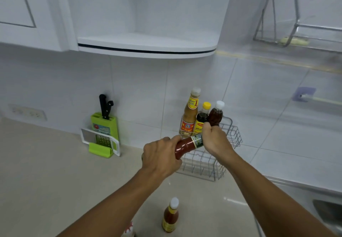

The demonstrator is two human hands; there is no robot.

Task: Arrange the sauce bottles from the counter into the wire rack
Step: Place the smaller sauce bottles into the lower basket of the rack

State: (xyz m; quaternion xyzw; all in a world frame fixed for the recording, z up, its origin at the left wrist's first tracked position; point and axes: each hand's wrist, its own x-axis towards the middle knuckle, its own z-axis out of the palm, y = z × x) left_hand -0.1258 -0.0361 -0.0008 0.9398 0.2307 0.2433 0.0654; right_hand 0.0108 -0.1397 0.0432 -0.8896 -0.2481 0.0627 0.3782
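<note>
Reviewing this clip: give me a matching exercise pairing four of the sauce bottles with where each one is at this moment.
Bottles:
1. red sauce bottle
2. yellow-capped dark bottle
3. white-capped orange bottle
4. tall tan bottle

Places:
A. standing on the counter, near edge
B. leftmost in the wire rack
C. held tilted by both hands
D. middle of the rack's back row

Pairs: 1-C, 2-D, 3-A, 4-B

A red "1" on the tall bottle's [191,114] yellow neck label.
</note>
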